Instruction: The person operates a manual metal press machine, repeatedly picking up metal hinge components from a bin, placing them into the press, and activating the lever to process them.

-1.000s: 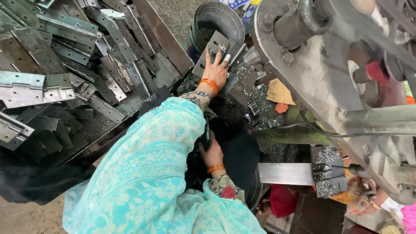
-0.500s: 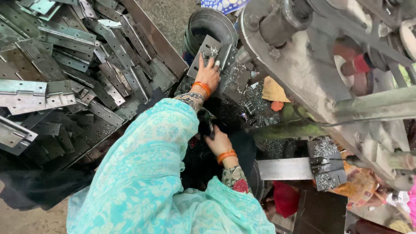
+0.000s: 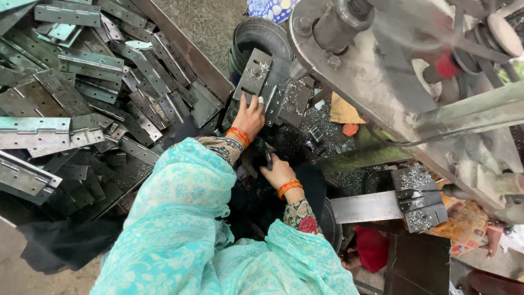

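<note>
large grey steel press machine with a flywheel fills the upper right. to the left, a heap of flat grey metal hinge plates lies piled on a low metal tray; judging by its bulk, most of the stock is unprocessed and little of the work appears done. a dark round metal bucket stands between the tray and the machine; its inside is in shadow and the contents cannot be told. bright metal swarf is scattered over the worktop under the press. a person in a turquoise patterned garment leans in from below. the left hand, orange bangle at the wrist, rests on an upright punched grey hinge plate at the press, fingers curled over its lower edge and gripping it. the right hand lies lower, fingers closed around a small dark object that cannot be identified.
</note>
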